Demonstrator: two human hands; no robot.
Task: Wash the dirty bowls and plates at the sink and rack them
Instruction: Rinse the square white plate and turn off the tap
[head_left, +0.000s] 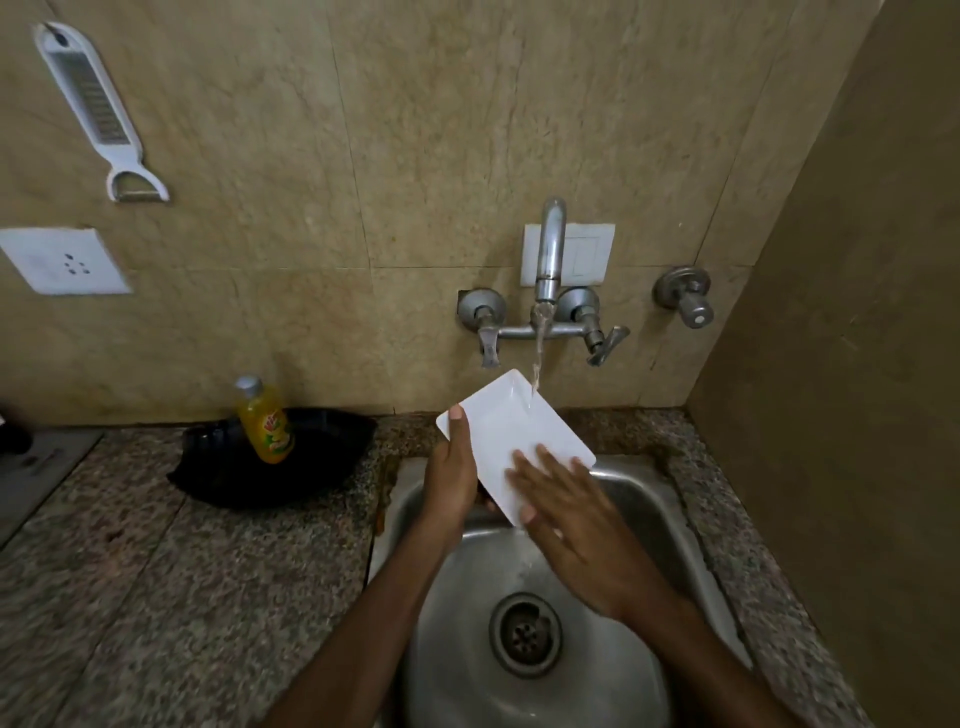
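Note:
A white rectangular plate (506, 426) is held tilted over the steel sink (639, 499), under the running tap (549, 249). Water falls on the plate's far corner and drips off its near edge into the basin. My left hand (451, 478) grips the plate's left edge, thumb on top. My right hand (566, 514) lies flat on the plate's face with fingers spread. The sink's drain (524, 634) is bare; no other dishes show in the basin.
A yellow dish-soap bottle (264, 421) stands in a black tray (322, 457) on the granite counter (156, 571) left of the sink. A white peeler (98, 109) and a socket (62, 260) are on the wall. A side wall closes the right.

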